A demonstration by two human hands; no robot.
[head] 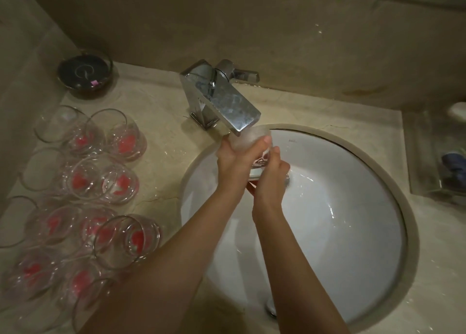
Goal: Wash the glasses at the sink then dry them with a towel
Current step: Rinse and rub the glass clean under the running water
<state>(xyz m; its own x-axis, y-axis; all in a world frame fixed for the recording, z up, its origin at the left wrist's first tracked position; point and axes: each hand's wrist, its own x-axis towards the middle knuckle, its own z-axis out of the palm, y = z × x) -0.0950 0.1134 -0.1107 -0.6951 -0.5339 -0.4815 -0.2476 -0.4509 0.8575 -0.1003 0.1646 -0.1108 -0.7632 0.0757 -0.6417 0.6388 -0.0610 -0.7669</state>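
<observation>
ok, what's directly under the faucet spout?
A glass, gripped by the left hand and right hand over the sink. The spout covers its mouth, so any water stream is hidden.

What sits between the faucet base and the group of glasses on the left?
Only bare, wet countertop lies between the faucet and the glasses, as the head view shows.

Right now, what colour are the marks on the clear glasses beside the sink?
Red-pink, on the clear drinking glasses; the head view shows it.
</observation>
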